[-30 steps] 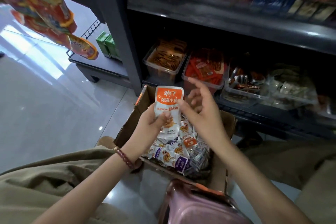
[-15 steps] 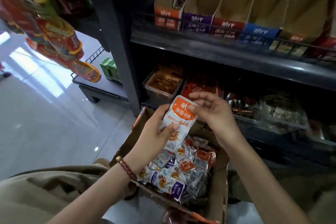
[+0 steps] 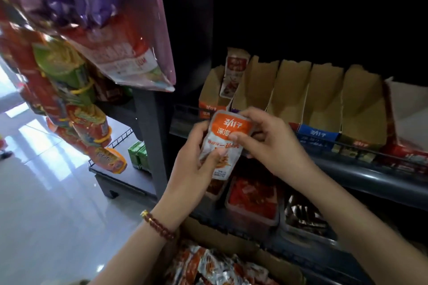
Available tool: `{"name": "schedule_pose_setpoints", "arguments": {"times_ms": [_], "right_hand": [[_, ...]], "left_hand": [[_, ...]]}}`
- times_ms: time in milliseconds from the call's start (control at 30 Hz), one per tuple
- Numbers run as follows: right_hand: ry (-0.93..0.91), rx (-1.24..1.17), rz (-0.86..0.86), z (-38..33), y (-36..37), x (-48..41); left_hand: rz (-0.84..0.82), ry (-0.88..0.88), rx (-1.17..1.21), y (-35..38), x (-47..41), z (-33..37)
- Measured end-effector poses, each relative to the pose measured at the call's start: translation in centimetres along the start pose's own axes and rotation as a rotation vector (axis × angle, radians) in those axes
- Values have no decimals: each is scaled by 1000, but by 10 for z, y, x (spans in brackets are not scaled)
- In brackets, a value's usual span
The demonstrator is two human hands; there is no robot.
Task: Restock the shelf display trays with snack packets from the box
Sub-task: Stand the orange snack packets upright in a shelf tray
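Over the last second I've watched the snack packet (image 3: 228, 139) come up from just above the box (image 3: 266, 259) to the front rail of the upper shelf (image 3: 370, 176), and my view has tipped up with it. It now sits right in front of the orange-fronted tray (image 3: 208, 102) at the left end of the row of cardboard display trays. The matching colour suggests that is where it belongs. I'd judge the carry nearly over and the drop-in not yet done.

The 2 hands are both on it. The left hand (image 3: 192, 169) grips the lower half, thumb laid across the printed front and fingers wrapped behind. The right hand (image 3: 273, 143) pinches the upper right edge between thumb and curled fingers.

The orange tray holds 1 upright packet (image 3: 234, 74) that I can see; the rest of its inside is behind the tray wall and the hands. The next tray along is covered by the held packet, with only a sliver of purple showing. The trays further right, the blue-fronted one (image 3: 317, 134) among them, look bare inside, but their floors are hidden. The box is cut off by the bottom edge of the view — only its far rim and a heap of packets (image 3: 208, 266) show. I cannot tell whether the hands hold 1 packet or a thin stack. The lower shelf tubs (image 3: 252, 201) are blurred.
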State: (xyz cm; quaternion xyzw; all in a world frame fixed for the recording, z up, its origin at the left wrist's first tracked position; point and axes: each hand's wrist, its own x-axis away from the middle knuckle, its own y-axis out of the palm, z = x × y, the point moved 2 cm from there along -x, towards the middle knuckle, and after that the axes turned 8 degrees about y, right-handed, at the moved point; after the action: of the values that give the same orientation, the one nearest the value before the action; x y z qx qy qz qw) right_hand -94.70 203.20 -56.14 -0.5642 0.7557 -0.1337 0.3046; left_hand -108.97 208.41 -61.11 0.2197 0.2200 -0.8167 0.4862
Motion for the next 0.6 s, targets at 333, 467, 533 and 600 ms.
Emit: {"name": "schedule_pose_setpoints", "arguments": {"times_ms": [333, 467, 533, 600], "right_hand": [[-305, 95, 596, 12, -24, -108], [-114, 533, 490, 22, -20, -154], [74, 728, 357, 31, -11, -177], [165, 830, 320, 31, -3, -188]], "left_hand": [[-97, 297, -993, -12, -74, -76], [-168, 339, -995, -13, -77, -87], [-174, 337, -957, -14, -78, -90], [-153, 336, -905, -16, -80, -93]]}}
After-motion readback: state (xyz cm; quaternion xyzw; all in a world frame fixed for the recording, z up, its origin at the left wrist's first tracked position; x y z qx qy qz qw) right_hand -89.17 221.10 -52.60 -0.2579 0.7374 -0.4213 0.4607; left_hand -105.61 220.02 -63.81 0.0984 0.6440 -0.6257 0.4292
